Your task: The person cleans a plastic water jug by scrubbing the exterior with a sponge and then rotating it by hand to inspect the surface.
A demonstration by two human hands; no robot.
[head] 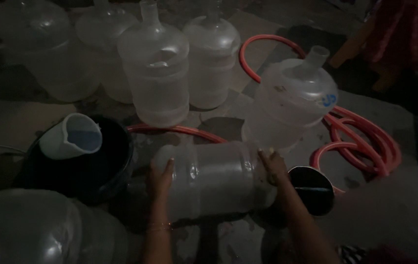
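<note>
A large clear water jug (216,178) lies on its side on the floor (13,117), low in the middle of the view, and the person holds it between both hands. The left hand (161,177) presses flat against the jug's left end, fingers spread upward; the right hand (272,165) lies over its right end, fingers curled on the rim. Each grip is wide and flat on the jug, so the jug sits squeezed between the two palms.

Just left of the jug stands one dark bucket (89,166), and one pale measuring pitcher (71,137) rests tilted on its near rim. Just right of the right hand lies one dark round bowl-like thing (311,190), too dim to tell more.

Behind the jug, one clear jug (294,100) leans tilted, neck up and to the right. Farther back stand four more upright: one in front (155,78), one to its right (214,58), and two dimmer ones to the left (102,49) (35,44). Two blurred jugs fill the bottom corners, left (33,230) and right (404,210). That makes eight jugs in all.

One red hose (360,142) loops in coils on the floor at right, passing behind the held jug.
</note>
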